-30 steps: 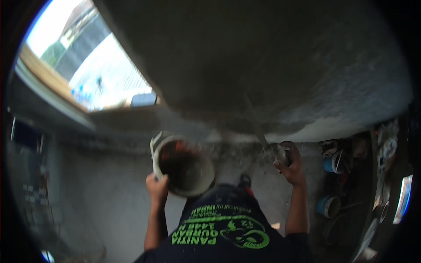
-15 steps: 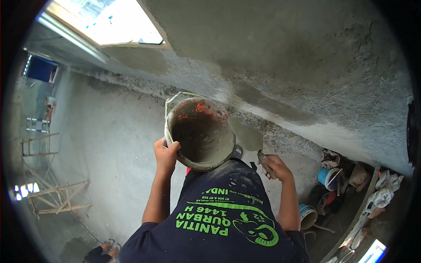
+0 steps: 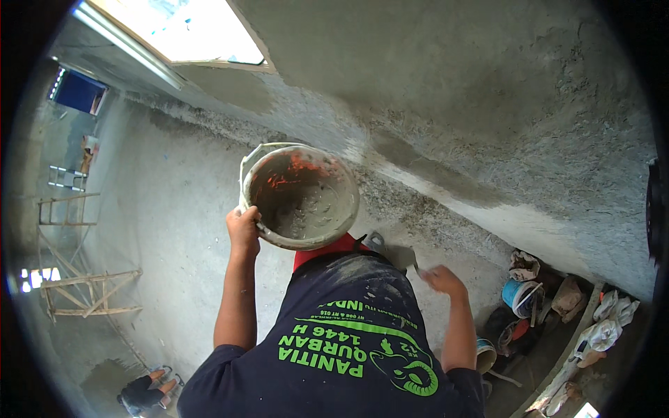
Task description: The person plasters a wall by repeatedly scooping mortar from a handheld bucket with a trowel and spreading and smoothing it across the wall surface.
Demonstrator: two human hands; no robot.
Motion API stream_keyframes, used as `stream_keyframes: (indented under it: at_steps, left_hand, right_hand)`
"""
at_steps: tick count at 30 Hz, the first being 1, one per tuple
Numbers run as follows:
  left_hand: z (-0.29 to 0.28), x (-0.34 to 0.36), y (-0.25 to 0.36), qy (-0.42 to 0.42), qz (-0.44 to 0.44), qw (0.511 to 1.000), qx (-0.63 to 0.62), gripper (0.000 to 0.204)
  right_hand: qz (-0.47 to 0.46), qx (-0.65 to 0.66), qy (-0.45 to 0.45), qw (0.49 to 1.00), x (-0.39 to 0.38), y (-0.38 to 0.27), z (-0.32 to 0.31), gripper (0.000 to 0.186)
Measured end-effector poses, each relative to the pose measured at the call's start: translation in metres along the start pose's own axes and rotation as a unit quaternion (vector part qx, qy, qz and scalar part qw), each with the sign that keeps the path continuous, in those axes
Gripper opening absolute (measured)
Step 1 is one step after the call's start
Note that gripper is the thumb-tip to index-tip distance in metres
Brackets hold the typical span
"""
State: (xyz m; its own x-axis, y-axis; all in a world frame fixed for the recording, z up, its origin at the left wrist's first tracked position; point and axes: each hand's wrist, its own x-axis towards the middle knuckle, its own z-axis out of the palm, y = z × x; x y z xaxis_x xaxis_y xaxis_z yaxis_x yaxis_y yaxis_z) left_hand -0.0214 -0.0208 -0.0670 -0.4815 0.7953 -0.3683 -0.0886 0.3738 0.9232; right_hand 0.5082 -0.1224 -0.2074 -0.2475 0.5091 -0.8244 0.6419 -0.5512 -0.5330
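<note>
Head view: left hand point(image 3: 244, 231) clamped on stiff bucket point(image 3: 301, 242) at rim, best hold; grey mortar point(image 3: 319, 211) probably weighty, depth unclear; right hand point(image 3: 444, 279) closed round trowel point(image 3: 399, 256).

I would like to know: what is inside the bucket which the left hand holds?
Inside the bucket, a grey mix covers the lower part, and orange-red patches show higher up. The bottom under the mix is covered, so I cannot see it.
</note>
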Motion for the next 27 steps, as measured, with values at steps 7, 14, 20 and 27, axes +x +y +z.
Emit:
stream_keyframes:
  at_steps: [7,14,20,27]
  left_hand:
    - [0.01,-0.008,-0.009,-0.009,0.05,0.998,-0.044,0.007]
    - [0.045,-0.015,0.005,-0.044,0.064,0.997,-0.002,0.01]
    - [0.057,-0.029,0.008,-0.071,0.092,0.993,0.028,0.009]
    - [0.068,-0.037,0.004,-0.053,0.122,0.988,0.077,0.009]
  right_hand:
    - [0.019,0.159,0.27,0.95,-0.031,0.053,0.009,0.04]
    - [-0.259,-0.201,0.45,0.831,-0.049,-0.094,-0.059,0.045]
    - [-0.21,-0.437,0.329,0.81,-0.079,-0.187,-0.099,0.053]
    - [-0.186,-0.55,0.194,0.79,-0.117,-0.22,-0.101,0.049]
